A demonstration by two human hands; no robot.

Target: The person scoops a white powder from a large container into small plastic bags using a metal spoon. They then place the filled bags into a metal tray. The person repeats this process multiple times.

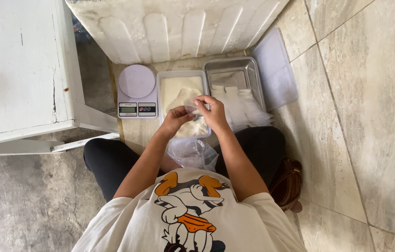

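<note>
Both hands pinching a small clear bag over powder tub (kitchen scale alongside), steel tray beside

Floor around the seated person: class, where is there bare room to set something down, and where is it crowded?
Bare tiles lie right of the lid; bare floor lies left of the knee, below the cabinet. Crowded ahead: scale, tub, tray and both hands.

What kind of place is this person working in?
Probably a home floor used for packing food: stone floor tiles, a small white digital kitchen scale, and a white plastic tub of pale powder.
</note>
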